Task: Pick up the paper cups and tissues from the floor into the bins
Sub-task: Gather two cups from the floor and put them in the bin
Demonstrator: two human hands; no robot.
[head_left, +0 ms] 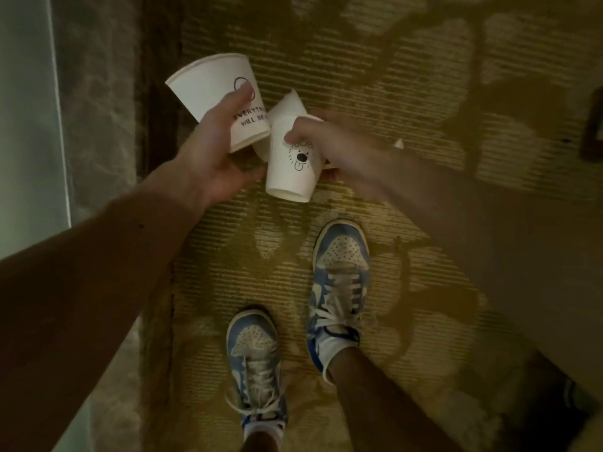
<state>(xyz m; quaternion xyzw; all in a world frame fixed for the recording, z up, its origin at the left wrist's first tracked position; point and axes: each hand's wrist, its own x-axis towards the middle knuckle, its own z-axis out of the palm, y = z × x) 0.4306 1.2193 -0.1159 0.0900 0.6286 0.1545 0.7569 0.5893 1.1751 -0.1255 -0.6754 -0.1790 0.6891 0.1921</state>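
Both hands are full. The left hand (208,151) grips a lettered paper cup (212,89), thumb laid across its side and fingers underneath. The cup is tipped, with its wide mouth up and to the left. In black hand-drawn capitals it reads "EVERYTH…" and, on the line below, "WILL BE"; the thumb and the cup's curve hide the rest. Above the words is a thin drawn circle, partly behind the thumb.

The right hand (342,148), a little blurred, curls its fingers over the top of a dog-face paper cup (288,171), whose base points back toward the person. On its side is a small black doodle of a dog's face with a round nose and its tongue out. The two cups touch at the lettered cup's base.

A folded white scrap (288,104) sticks up behind the dog-face cup; I cannot tell whether it is tissue or crushed cup. A white sliver (398,144) shows past the right hand.

Both cups are off the floor, over a ribbed yellow-beige carpet (408,76) with a darker leafy pattern. Down the left runs a dark border (160,60), then a mottled stone-like strip (98,93) and a pale panel (26,109).

Below the cups are the person's blue-and-white laced sneakers, the left sneaker (254,350) set back and the right sneaker (341,282) further forward. A dark framed object (594,125) sits at the right edge, too cropped to name.
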